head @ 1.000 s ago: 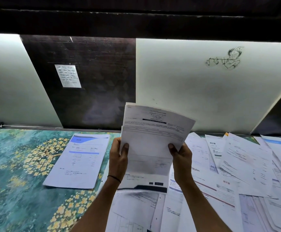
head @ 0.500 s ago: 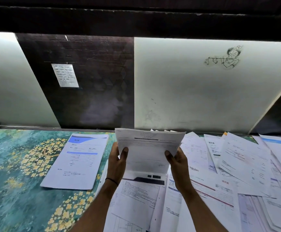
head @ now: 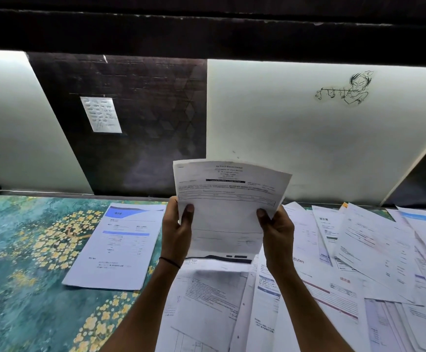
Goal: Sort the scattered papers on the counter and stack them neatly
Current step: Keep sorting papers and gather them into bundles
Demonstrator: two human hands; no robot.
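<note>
Fingers (head: 187,212) pinching on both sides: left hand (head: 176,232) and right hand (head: 279,237) hold a small bundle of papers (head: 227,196) upright over the counter (head: 16,250), at least two sheets. One blue-header sheet (head: 120,247) lies alone on the left. The messy pile (head: 364,252) on the right is too overlapped to count.

Back wall: glossy white wall panels (head: 283,128), brightly lit, either side of a dark brown panel with a faint cube pattern (head: 151,118), under a dark overhead ledge (head: 207,31). On the dark panel, a small pale handwritten note (head: 101,114); on the right white panel, a black line drawing of a flute player (head: 344,88). Below, a teal counter surface with yellow blossom clusters (head: 21,262).
</note>
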